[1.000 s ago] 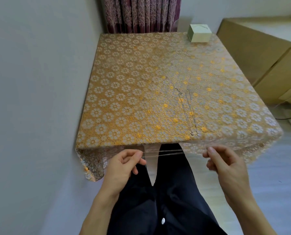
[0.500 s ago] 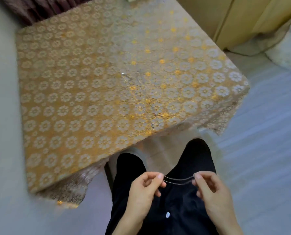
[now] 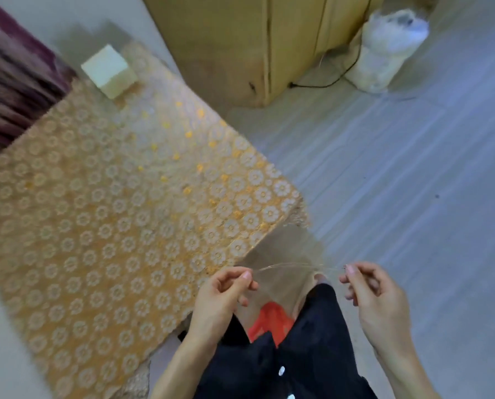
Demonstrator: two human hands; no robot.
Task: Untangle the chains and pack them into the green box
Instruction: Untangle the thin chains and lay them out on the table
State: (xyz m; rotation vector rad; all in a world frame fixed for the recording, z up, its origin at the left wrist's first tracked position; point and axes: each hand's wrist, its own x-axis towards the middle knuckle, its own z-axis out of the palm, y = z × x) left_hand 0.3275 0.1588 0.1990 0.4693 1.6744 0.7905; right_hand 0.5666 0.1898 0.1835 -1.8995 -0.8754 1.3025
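Pinching a thin chain (image 3: pixel 295 266) taut, left hand (image 3: pixel 223 295), right hand (image 3: pixel 376 295), both gripping ends

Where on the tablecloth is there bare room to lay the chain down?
Nearly everywhere: the tablecloth looks bare from the near edge by the left hand up to the green box at the far corner, the only occupied spot.

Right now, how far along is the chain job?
Nothing looks packed yet. The left hand and right hand stretch a thin chain between them, off the table. The green box sits closed at the far corner. Packing remains.
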